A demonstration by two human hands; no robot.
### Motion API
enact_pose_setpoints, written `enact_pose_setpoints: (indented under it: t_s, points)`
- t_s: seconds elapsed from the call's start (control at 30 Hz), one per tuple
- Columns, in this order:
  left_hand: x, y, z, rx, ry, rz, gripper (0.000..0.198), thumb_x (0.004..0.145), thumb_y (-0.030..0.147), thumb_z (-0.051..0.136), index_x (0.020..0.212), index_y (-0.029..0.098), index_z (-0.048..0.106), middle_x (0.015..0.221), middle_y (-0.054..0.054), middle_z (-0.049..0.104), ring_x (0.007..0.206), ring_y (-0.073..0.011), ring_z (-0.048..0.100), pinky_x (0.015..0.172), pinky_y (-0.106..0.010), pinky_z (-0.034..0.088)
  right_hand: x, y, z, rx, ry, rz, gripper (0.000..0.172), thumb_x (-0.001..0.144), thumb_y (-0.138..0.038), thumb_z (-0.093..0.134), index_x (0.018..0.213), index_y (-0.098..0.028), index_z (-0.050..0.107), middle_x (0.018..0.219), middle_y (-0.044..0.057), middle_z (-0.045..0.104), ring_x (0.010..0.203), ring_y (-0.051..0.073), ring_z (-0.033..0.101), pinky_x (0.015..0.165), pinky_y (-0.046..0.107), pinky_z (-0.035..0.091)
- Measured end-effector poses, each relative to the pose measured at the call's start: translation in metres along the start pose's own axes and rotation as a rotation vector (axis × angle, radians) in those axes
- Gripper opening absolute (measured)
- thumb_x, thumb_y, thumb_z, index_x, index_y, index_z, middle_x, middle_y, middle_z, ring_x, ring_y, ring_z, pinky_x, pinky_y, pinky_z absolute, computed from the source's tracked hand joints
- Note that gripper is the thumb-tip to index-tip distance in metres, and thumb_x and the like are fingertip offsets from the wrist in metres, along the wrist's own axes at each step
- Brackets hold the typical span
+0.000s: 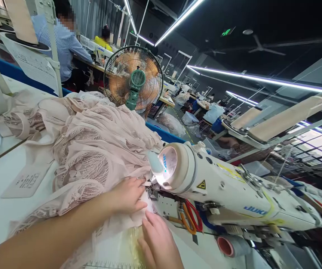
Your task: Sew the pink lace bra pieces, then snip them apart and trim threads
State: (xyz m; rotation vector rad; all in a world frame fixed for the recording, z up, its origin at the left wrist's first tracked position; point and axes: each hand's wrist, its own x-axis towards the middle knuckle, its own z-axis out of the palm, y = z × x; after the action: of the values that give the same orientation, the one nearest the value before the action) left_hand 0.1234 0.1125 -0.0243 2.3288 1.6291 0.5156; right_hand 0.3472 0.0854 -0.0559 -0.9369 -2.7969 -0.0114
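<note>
Two hands attend the pale pink cloth point(135, 218) at a sewing machine point(219, 183). The left hand point(128, 194) lies palm down on it, thumb apart from the fingers, fingertips just beside the presser foot point(151, 192). The right hand point(160, 239), nearer the wearer, has partly bent fingers at the cloth; whether they pinch it cannot be told. Beyond the left hand rises a heap of lace garments point(107, 138); red-and-orange-handled tools point(189, 218) lie right of the right hand. Good practice here would be light, flat pressure, evenly matched guidance, fingertips clear of the needle, and slack against the heap's drag.
</note>
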Motion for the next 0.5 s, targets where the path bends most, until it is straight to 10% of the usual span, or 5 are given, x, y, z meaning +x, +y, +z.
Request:
enact_pose_setpoints:
  t_s: [0.5]
  points:
    - [0.0088,0.0041,0.0084,0.034,0.086,-0.088,0.035,0.088,0.029,0.044,0.114,0.012,0.06,0.112,-0.016,0.063,0.103,-0.031,0.058,0.088,-0.043,0.047,0.0062,-0.0001,-0.008,0.133,0.013,-0.004,0.036,0.084,-0.022,0.054,0.12,-0.018,0.054,0.13,0.012,0.055,0.12,0.027,0.051,0.097,0.038,0.047]
